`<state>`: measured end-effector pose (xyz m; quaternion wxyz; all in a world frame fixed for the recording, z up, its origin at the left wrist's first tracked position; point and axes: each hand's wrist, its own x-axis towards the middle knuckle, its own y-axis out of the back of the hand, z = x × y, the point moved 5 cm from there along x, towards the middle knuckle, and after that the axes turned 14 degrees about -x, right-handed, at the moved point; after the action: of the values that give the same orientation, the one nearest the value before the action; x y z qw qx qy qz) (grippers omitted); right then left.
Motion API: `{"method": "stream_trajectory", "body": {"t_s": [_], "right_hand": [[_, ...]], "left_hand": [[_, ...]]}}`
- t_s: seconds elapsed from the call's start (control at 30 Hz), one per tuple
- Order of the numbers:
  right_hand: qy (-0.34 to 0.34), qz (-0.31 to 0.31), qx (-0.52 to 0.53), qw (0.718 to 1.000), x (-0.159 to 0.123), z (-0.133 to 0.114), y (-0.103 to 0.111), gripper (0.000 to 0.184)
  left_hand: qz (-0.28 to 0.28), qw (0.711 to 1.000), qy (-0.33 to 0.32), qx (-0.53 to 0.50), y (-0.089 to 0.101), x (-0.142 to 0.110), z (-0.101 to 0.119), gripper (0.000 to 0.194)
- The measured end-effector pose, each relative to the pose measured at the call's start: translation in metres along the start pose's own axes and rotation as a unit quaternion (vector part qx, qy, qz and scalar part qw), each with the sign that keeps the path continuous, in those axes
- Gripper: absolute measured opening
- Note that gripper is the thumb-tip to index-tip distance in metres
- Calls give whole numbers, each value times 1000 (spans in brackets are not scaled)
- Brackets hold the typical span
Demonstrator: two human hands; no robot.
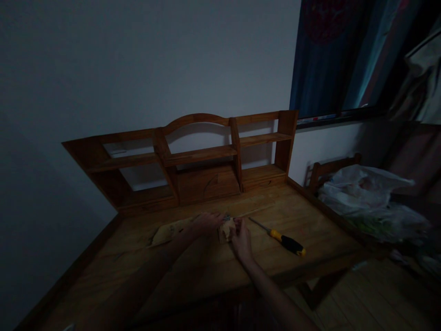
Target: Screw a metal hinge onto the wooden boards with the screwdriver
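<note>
A small pale block (225, 231), which looks like wood or cardboard, lies on the desk between my hands. At its top edge is a small greyish metal piece (227, 218), too dark to name. My left hand (207, 222) reaches in from the left, its closed fingertips at the metal piece; what they grip is unclear. My right hand (242, 240) pinches the block's right side, fingers bent. A screwdriver (276, 235) with a yellow and black handle lies to the right, its tip toward my hands. Beneath and beyond my left forearm lies a flat light-brown piece (168, 232), like cardboard.
The wooden desk (320, 230) carries a shelf unit (203, 151) along its back, against the wall. Right of the desk, plastic bags (361, 188) rest by a wooden chair back (336, 165). A dark curtained window (324, 69) is at upper right. The room is dim.
</note>
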<state>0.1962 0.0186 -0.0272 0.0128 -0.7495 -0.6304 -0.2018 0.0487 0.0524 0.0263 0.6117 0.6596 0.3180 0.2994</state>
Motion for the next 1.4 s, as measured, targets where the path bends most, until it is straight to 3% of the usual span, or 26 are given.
{"method": "stream_trajectory", "body": {"t_s": [0.17, 0.27, 0.53, 0.73, 1.07, 1.4], "right_hand": [[5, 3, -9, 1000, -1, -2, 1, 23], [5, 6, -15, 1000, -1, -2, 2, 22], [4, 7, -21, 1000, 0, -1, 1, 21], [1, 10, -25, 1000, 0, -1, 0, 21], [11, 17, -22, 1000, 0, 1, 0, 24], [5, 42, -32, 999, 1, 2, -1, 20]], "left_hand": [[-11, 1000, -9, 15, -4, 1, 1, 43], [-25, 999, 4, 22, -7, 4, -2, 35], [-8, 999, -26, 32, -1, -2, 1, 37], [-14, 999, -1, 37, -8, 1, -4, 36], [34, 998, 19, 52, -4, -4, 1, 39], [-23, 999, 36, 11, -5, -4, 0, 37]]}}
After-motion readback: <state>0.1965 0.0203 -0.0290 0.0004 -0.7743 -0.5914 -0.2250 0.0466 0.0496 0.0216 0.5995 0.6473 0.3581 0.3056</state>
